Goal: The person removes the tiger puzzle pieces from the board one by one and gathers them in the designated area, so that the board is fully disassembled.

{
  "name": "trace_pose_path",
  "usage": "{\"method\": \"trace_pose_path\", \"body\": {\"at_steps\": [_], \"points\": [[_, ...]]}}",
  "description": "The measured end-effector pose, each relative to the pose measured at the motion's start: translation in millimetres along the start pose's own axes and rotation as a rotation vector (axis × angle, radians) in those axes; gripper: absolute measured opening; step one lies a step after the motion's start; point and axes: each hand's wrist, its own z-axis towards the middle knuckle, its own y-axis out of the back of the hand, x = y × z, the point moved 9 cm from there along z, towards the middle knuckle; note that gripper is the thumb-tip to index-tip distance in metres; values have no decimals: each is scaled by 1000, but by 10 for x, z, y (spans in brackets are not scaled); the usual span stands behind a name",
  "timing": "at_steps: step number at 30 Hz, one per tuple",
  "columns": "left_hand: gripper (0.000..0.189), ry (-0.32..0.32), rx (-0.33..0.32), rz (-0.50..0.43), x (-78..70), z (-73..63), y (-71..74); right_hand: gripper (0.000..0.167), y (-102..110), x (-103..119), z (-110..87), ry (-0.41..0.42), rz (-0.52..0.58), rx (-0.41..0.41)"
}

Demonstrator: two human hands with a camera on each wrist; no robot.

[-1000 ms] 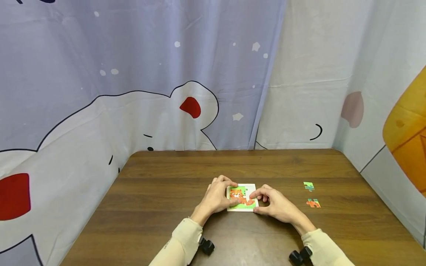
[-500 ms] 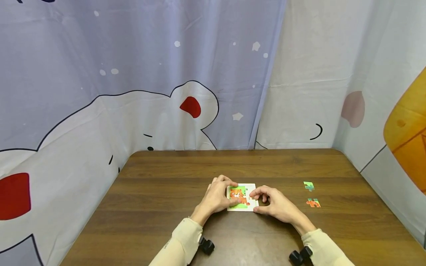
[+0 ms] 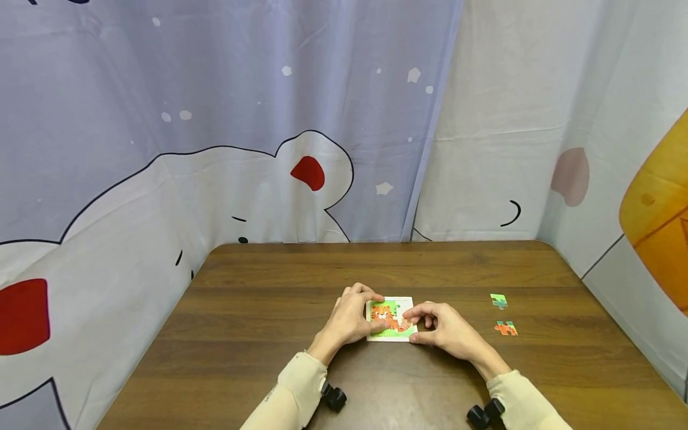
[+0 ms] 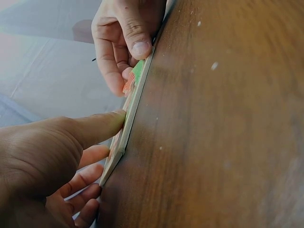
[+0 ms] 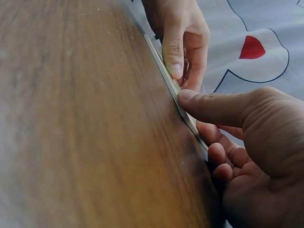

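Tiger puzzle [image 3: 390, 312], left fingers [image 3: 374, 327] clamping edges, right fingers [image 3: 422, 309] apparently too, loose pieces [image 3: 498, 300] apart

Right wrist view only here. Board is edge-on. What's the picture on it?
Observer: Head view: an orange striped tiger on green, on the white-rimmed puzzle board.
Operator: Any loose pieces on the table?
Observer: Two, on the table beyond the right hand: a mostly green piece and a mostly orange piece.
Operator: Anything at the right fingertips?
Observer: Left wrist view: a green-and-orange piece, tilted up from the board.
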Motion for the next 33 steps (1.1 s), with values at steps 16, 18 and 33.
{"method": "trace_pose_path", "body": {"at_steps": [16, 18, 33], "points": [[52, 7, 7, 2, -13, 4, 6, 39, 20, -28, 2, -23, 15, -13], [52, 6, 6, 6, -13, 2, 8, 38, 20, -26, 0, -22, 17, -14], [52, 7, 12, 0, -5, -3, 10, 38, 41, -49, -3, 21, 68, 3]]}}
